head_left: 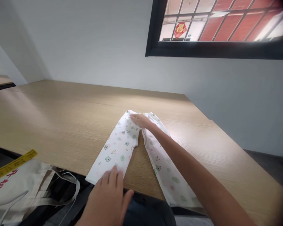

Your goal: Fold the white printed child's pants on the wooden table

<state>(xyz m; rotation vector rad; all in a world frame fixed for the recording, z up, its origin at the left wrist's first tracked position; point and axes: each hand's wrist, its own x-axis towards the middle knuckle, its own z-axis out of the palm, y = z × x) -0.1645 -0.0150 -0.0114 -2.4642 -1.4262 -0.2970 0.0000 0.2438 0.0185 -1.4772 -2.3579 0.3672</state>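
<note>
A pair of white children's trousers (122, 141) with small green and pink animal prints lies spread on the wooden table, waistband away from me. Both legs point toward me, and their hems reach the near edge. My right hand (141, 121) lies flat near the waistband and crotch, its forearm crossing over the right-hand trouser leg. Just at the hem of the left-hand leg is my left hand (108, 191), fingers extended and slightly blurred. Neither hand grips the cloth. My right forearm hides part of the right-hand leg.
The wooden table (73, 116) stretches left and back to a pale wall (91, 44). A canvas bag (21, 188) with red writing, a white cable (73, 194) and a yellow strip (16, 163) are at lower left. A dark-framed window (153, 47) is at upper right.
</note>
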